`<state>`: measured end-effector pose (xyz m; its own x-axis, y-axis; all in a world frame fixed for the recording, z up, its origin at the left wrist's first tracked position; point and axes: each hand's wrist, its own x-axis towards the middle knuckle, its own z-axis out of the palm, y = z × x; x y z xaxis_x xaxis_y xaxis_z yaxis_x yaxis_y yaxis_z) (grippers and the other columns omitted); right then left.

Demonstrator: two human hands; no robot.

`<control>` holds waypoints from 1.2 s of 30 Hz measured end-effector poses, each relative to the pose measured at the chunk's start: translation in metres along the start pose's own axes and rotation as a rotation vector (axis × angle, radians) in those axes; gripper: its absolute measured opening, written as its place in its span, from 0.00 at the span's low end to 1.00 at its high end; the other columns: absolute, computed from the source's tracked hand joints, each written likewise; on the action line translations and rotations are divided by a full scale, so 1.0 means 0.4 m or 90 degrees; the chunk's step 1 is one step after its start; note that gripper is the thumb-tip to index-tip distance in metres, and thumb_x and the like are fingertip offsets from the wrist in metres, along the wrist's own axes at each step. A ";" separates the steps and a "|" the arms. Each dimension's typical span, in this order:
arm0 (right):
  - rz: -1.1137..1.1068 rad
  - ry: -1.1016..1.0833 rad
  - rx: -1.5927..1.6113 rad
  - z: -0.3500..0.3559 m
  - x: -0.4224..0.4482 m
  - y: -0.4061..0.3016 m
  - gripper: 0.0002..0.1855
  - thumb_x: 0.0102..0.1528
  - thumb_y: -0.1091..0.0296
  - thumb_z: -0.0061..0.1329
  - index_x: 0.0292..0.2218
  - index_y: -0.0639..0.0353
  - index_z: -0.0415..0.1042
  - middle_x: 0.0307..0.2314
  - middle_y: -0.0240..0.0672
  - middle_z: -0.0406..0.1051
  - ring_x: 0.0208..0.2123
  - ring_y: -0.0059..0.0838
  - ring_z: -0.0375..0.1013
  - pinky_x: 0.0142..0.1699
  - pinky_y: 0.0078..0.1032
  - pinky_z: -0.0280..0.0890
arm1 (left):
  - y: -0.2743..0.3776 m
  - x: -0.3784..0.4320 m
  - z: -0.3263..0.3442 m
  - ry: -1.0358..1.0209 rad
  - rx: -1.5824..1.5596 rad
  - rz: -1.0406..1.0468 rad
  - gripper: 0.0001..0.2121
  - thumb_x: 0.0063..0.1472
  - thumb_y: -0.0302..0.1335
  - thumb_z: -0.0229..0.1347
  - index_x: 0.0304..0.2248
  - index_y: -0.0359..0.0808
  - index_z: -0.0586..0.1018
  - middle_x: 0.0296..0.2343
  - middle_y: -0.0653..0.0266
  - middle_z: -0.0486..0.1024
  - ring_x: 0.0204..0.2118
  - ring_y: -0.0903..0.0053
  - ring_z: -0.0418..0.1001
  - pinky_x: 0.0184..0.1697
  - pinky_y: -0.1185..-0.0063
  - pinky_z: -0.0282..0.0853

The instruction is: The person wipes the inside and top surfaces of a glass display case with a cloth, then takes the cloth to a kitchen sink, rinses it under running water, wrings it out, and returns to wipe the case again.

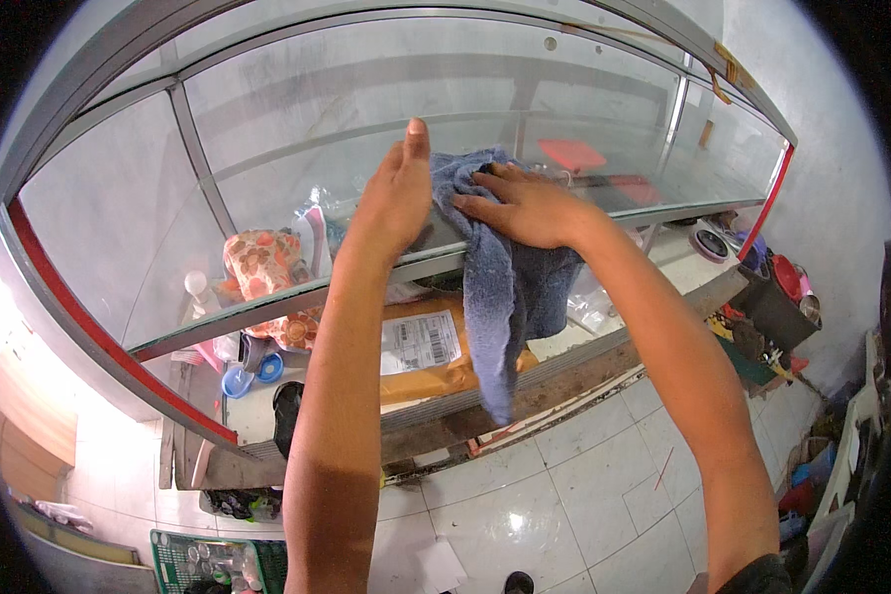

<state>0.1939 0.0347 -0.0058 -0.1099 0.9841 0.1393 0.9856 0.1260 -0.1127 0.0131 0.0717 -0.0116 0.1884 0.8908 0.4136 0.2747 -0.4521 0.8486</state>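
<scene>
A blue terry cloth is bunched on the glass shelf of a display case and hangs down over its front rail. My right hand lies on top of the cloth, fingers spread and partly sunk into its folds. Just left of the cloth is my left hand, its thumb raised and nothing seen in its grasp; its other fingers are mostly hidden behind it. Beneath the shelf lies a brown parcel with a printed label, partly covered by the hanging cloth and my left forearm.
A floral fabric bundle and a white bottle are at the left. Red plastic items show through the glass at the right. The grey metal frame surrounds the case. A green crate of glass jars stands on the tiled floor.
</scene>
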 end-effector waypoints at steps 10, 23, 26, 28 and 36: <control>-0.103 -0.031 -0.069 0.085 0.289 0.073 0.42 0.54 0.27 0.25 0.60 0.46 0.55 0.60 0.51 0.46 0.63 0.51 0.42 0.65 0.44 0.39 | 0.004 0.013 0.029 0.003 0.003 0.038 0.37 0.65 0.56 0.27 0.50 0.27 0.67 0.50 0.40 0.64 0.58 0.50 0.56 0.61 0.65 0.48; -0.218 0.035 -0.192 0.009 0.062 0.130 0.26 0.62 0.48 0.26 0.54 0.48 0.63 0.59 0.47 0.51 0.62 0.50 0.49 0.65 0.39 0.44 | 0.032 -0.011 0.009 0.010 0.041 -0.007 0.37 0.65 0.56 0.27 0.50 0.28 0.67 0.51 0.40 0.63 0.58 0.51 0.56 0.59 0.65 0.51; -0.130 -0.012 -0.278 0.012 0.162 0.216 0.23 0.61 0.50 0.28 0.51 0.48 0.64 0.58 0.48 0.53 0.60 0.54 0.52 0.64 0.41 0.47 | 0.032 -0.006 0.033 -0.009 0.039 -0.003 0.36 0.65 0.56 0.27 0.48 0.27 0.68 0.50 0.40 0.64 0.57 0.50 0.57 0.59 0.65 0.51; -0.122 -0.066 -0.359 0.007 0.234 0.160 0.23 0.61 0.50 0.29 0.51 0.49 0.64 0.58 0.48 0.53 0.59 0.56 0.52 0.63 0.43 0.47 | 0.030 -0.007 0.027 -0.002 0.031 -0.018 0.36 0.65 0.56 0.27 0.47 0.26 0.68 0.49 0.41 0.64 0.57 0.50 0.57 0.59 0.66 0.50; -0.173 -0.002 0.008 0.031 0.146 -0.062 0.44 0.55 0.28 0.27 0.60 0.54 0.54 0.61 0.50 0.45 0.64 0.49 0.42 0.66 0.40 0.38 | 0.003 0.013 0.018 0.039 -0.039 -0.052 0.36 0.65 0.57 0.29 0.54 0.30 0.65 0.53 0.45 0.63 0.59 0.57 0.57 0.61 0.70 0.49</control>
<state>0.1615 0.0906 -0.0068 -0.3700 0.9146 0.1629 0.9185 0.3865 -0.0839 0.0212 0.0756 -0.0107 0.1087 0.9267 0.3598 0.2278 -0.3755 0.8984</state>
